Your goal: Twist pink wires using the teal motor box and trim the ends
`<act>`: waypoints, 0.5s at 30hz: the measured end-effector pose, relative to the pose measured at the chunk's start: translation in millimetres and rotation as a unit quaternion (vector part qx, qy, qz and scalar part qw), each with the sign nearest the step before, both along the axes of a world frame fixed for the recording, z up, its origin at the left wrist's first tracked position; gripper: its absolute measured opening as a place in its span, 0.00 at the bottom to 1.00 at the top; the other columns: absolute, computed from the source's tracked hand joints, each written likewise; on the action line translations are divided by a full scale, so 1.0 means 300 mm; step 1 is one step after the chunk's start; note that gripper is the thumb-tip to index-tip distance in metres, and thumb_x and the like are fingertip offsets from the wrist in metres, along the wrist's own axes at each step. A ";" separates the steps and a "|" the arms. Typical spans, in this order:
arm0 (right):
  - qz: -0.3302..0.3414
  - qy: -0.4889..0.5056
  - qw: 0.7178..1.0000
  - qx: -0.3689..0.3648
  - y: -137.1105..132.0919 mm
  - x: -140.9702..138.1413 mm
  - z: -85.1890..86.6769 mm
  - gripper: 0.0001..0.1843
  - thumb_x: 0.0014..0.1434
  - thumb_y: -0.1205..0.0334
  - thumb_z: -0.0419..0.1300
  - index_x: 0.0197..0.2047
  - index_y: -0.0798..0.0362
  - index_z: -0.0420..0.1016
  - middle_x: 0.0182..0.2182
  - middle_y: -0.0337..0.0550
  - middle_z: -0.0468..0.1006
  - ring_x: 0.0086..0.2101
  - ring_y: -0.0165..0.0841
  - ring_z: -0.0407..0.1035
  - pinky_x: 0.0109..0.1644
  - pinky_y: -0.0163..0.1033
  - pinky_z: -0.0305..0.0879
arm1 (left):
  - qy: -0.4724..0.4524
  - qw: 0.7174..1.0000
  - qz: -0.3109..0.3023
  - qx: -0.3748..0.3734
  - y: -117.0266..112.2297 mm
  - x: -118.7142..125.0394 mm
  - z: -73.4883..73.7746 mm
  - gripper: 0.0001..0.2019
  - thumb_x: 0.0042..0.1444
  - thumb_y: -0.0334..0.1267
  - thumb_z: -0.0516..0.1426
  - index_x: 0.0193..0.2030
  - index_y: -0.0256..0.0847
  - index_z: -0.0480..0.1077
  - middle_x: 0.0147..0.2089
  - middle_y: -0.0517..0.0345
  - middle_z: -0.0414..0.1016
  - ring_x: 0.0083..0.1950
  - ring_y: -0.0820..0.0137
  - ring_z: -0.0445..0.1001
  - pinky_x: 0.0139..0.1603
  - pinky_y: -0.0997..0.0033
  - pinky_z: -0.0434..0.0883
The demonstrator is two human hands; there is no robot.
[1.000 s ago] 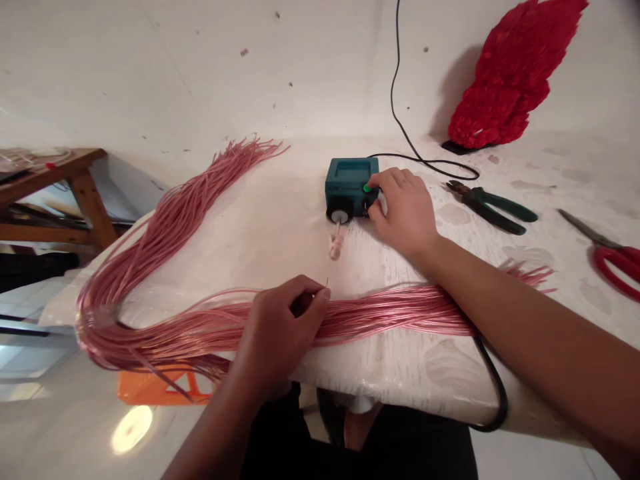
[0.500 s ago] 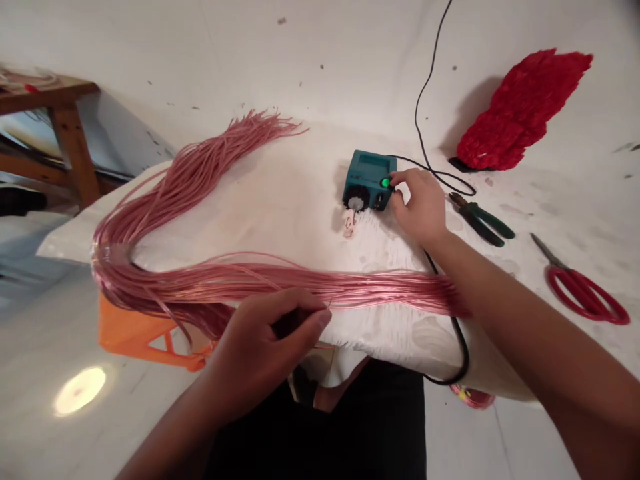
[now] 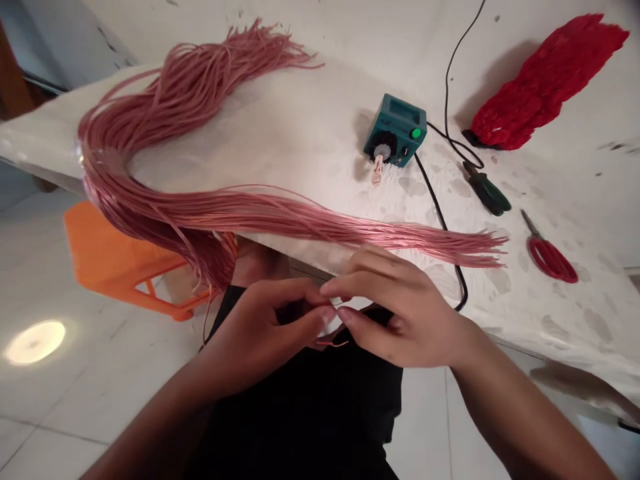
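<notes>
Over my lap, my left hand (image 3: 280,317) is closed in a pinch on a thin wire (image 3: 336,304). My right hand (image 3: 400,303) meets it fingertip to fingertip, its thumb and index finger closing on the same fine wire. Just below the fingertips, a pink strand with a bare coppery end (image 3: 334,344) sticks out. Beyond both hands, a long bundle of pink wires (image 3: 280,217) lies bent in a U on the covered table. A small teal motor box (image 3: 397,130) with a green button and a clip on its shaft stands behind the bundle.
Green-handled pliers (image 3: 490,193) and red-handled scissors (image 3: 550,257) lie at the right. A red fluffy object (image 3: 545,87) rests by the wall. Black cable (image 3: 433,190) crosses the table (image 3: 320,127) under the wires. An orange stool (image 3: 107,247) stands at the left.
My right hand has left the motor box's green button and come down to my left hand, at the wire. The view has shifted, and the clip on the shaft has turned.
</notes>
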State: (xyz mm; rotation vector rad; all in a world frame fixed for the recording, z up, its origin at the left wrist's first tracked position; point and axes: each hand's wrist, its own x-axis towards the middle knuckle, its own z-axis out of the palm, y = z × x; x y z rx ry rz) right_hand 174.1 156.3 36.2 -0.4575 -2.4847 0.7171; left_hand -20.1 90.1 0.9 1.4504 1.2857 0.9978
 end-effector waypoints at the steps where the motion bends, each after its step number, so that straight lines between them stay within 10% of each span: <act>1: -0.004 -0.014 1.000 0.012 -0.016 -0.002 -0.004 0.13 0.60 0.66 0.61 0.48 0.47 0.75 0.37 0.42 0.77 0.37 0.37 0.72 0.43 0.47 0.73 | -0.001 1.000 -0.010 -0.004 -0.015 -0.004 -0.002 0.07 0.59 0.36 0.61 0.30 0.46 0.79 0.24 0.66 0.77 0.26 0.76 0.73 0.26 0.80 0.67; 9: -0.150 0.108 0.981 0.051 -0.101 0.061 0.055 0.19 0.56 0.75 0.62 0.47 0.43 0.78 0.36 0.42 0.75 0.36 0.37 0.71 0.35 0.45 0.70 | 0.026 1.000 -0.016 -0.003 -0.106 -0.041 -0.023 0.09 0.60 0.36 0.59 0.29 0.44 0.77 0.24 0.67 0.74 0.25 0.78 0.69 0.25 0.80 0.64; 15: -0.167 0.266 0.946 -0.082 -0.174 0.078 -0.028 0.14 0.55 0.76 0.63 0.41 0.48 0.76 0.30 0.38 0.71 0.29 0.31 0.67 0.28 0.39 0.65 | 0.024 1.000 -0.010 -0.004 -0.150 -0.053 -0.030 0.08 0.61 0.36 0.58 0.31 0.42 0.77 0.26 0.67 0.74 0.28 0.79 0.70 0.28 0.82 0.64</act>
